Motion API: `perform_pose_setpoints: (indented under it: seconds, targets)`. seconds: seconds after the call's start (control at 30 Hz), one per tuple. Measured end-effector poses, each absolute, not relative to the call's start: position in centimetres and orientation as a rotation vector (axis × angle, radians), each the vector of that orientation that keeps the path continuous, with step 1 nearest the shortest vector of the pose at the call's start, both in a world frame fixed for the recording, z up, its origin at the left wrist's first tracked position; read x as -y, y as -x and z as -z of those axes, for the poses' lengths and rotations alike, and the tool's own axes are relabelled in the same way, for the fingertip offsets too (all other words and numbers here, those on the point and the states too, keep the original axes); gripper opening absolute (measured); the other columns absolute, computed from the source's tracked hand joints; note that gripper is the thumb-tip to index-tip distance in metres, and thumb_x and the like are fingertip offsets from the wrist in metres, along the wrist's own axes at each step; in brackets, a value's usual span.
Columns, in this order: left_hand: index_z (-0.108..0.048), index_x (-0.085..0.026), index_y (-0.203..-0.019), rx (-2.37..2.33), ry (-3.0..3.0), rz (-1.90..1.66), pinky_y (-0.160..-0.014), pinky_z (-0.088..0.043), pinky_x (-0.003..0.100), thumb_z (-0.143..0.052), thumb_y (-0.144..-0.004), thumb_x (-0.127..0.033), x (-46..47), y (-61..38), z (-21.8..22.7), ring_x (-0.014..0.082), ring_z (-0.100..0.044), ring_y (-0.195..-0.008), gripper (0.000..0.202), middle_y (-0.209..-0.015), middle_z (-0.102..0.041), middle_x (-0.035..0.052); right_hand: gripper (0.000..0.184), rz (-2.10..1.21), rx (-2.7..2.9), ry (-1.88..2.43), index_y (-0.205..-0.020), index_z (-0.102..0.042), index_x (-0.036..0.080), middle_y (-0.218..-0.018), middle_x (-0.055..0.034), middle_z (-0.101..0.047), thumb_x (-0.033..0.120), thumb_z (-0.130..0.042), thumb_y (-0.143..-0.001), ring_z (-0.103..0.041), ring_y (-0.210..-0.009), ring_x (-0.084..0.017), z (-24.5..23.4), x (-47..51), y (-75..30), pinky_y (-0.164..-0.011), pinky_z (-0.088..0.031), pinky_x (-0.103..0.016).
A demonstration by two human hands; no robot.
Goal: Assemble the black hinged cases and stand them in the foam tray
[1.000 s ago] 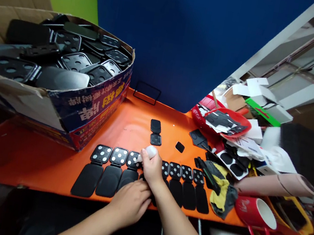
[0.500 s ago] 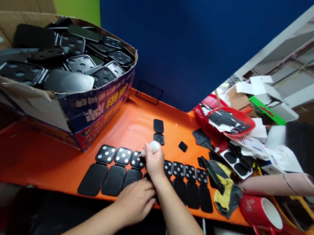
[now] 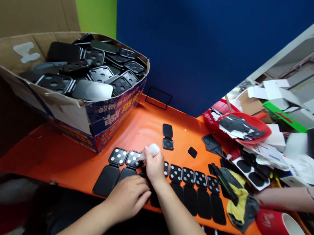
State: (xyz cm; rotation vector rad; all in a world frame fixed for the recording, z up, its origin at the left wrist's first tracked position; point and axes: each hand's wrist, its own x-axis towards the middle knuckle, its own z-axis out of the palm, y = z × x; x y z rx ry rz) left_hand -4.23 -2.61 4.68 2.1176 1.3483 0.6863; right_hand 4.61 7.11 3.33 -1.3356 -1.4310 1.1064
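A row of opened black cases (image 3: 106, 180) lies along the near edge of an orange table (image 3: 48, 164), dotted panels outward, plain flaps toward the seated person. The right hand (image 3: 154, 168) grips a white bottle (image 3: 153, 149), its nozzle near the second dotted panel from the left; from where I stand, contact cannot be judged. The left hand (image 3: 128, 193) lies palm down over the flaps, beside the right wrist. At left, a cardboard box (image 3: 64, 115) holds heaped similar cases; at right, a yellow-and-grey cloth (image 3: 239, 205) lies near a red mug (image 3: 269, 222).
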Motion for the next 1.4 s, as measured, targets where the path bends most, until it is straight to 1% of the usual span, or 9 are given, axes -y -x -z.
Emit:
perform_pose_setpoints:
  seconds: [0.2, 0.47, 0.67, 0.73, 0.87, 0.97, 1.13, 1.27, 1.4]
  targets:
    - [-0.066, -0.021, -0.086, -1.406, -2.089, -0.713, -0.083, -0.047, 0.033, -0.043, -0.088, -0.018, 3.0, 5.2, -3.2, 0.019, -0.059, -0.089, 0.023, -0.092, -0.067, 0.0035, 0.025, -0.945, 1.587, 1.328, -0.075, -0.057, 0.02, -0.063, 0.0001, -0.063, 0.044, -0.052, -0.082, -0.056, -0.057, -0.015, -3.0, -6.7, -4.2, -0.058, -0.044, -0.026]
    - [-0.065, -0.02, -0.088, -1.42, -2.087, -0.719, -0.083, -0.046, 0.033, -0.042, -0.089, -0.02, 3.0, 5.1, -2.8, 0.019, -0.058, -0.088, 0.023, -0.09, -0.067, 0.0036, 0.032, -1.111, 1.421, 1.362, -0.077, -0.057, 0.018, -0.056, 0.0, -0.062, 0.049, -0.05, -0.083, -0.056, -0.05, -0.015, -3.3, -7.7, -3.4, -0.052, -0.044, -0.026]
    - [-0.065, -0.019, -0.085, -1.418, -2.055, -0.735, -0.082, -0.046, 0.032, -0.043, -0.088, -0.018, 2.8, 5.1, -2.6, 0.0191, -0.058, -0.087, 0.023, -0.088, -0.067, 0.0045, 0.027, -1.0, 1.529, 1.331, -0.078, -0.054, 0.02, -0.056, 0.0015, -0.063, 0.047, -0.052, -0.083, -0.06, -0.056, -0.016, -2.8, -8.3, -2.8, -0.062, -0.046, -0.027]
    - [-0.066, -0.02, -0.088, -1.398, -2.041, -0.724, -0.083, -0.046, 0.032, -0.044, -0.088, -0.018, 2.8, 5.2, -3.0, 0.0189, -0.058, -0.088, 0.022, -0.09, -0.067, 0.0043, 0.028, -1.032, 1.488, 1.34, -0.078, -0.054, 0.02, -0.055, 0.0018, -0.062, 0.047, -0.052, -0.083, -0.059, -0.054, -0.015, -2.8, -8.5, -3.0, -0.06, -0.046, -0.026]
    - [-0.066, -0.023, -0.095, -1.323, -2.033, -0.683, -0.085, -0.045, 0.032, -0.048, -0.086, -0.022, 2.8, 6.1, -4.6, 0.0188, -0.058, -0.091, 0.019, -0.097, -0.067, 0.0029, 0.035, -1.225, 1.251, 1.353, -0.076, -0.055, 0.017, -0.055, 0.0004, -0.061, 0.051, -0.051, -0.081, -0.053, -0.045, -0.013, -3.3, -8.4, -2.5, -0.046, -0.042, -0.024]
    - [-0.066, -0.022, -0.089, -1.323, -2.043, -0.677, -0.08, -0.044, 0.031, -0.048, -0.087, -0.026, 3.0, 7.4, -5.3, 0.0189, -0.058, -0.086, 0.019, -0.09, -0.067, 0.0032, 0.036, -1.3, 1.253, 1.332, -0.076, -0.055, 0.017, -0.055, 0.0008, -0.06, 0.052, -0.052, -0.08, -0.05, -0.043, -0.012, -3.6, -7.7, -1.2, -0.043, -0.04, -0.023]
    - [-0.064, -0.02, -0.078, -1.327, -2.005, -0.674, -0.069, -0.042, 0.027, -0.049, -0.086, -0.029, 3.6, 9.2, -4.1, 0.0168, -0.058, -0.073, 0.02, -0.076, -0.065, 0.003, 0.028, -1.194, 1.492, 1.257, -0.078, -0.053, 0.019, -0.062, 0.0018, -0.063, 0.046, -0.052, -0.083, -0.055, -0.051, -0.012, -3.4, -6.2, 0.8, -0.052, -0.043, -0.023]
    - [-0.063, -0.019, -0.074, -1.334, -1.979, -0.682, -0.067, -0.04, 0.026, -0.049, -0.086, -0.031, 3.6, 9.4, -3.2, 0.0163, -0.058, -0.071, 0.022, -0.073, -0.065, 0.0026, 0.025, -1.091, 1.655, 1.233, -0.077, -0.052, 0.02, -0.063, 0.0027, -0.061, 0.043, -0.051, -0.085, -0.057, -0.058, -0.013, -3.2, -6.1, 1.0, -0.057, -0.042, -0.024]
    - [-0.061, -0.019, -0.071, -1.356, -1.956, -0.677, -0.067, -0.04, 0.026, -0.049, -0.086, -0.033, 3.4, 9.3, -3.2, 0.0155, -0.058, -0.07, 0.024, -0.072, -0.064, 0.0021, 0.025, -1.096, 1.637, 1.259, -0.078, -0.052, 0.02, -0.061, 0.0027, -0.061, 0.044, -0.051, -0.085, -0.057, -0.057, -0.014, -3.1, -6.7, 0.9, -0.057, -0.042, -0.024]
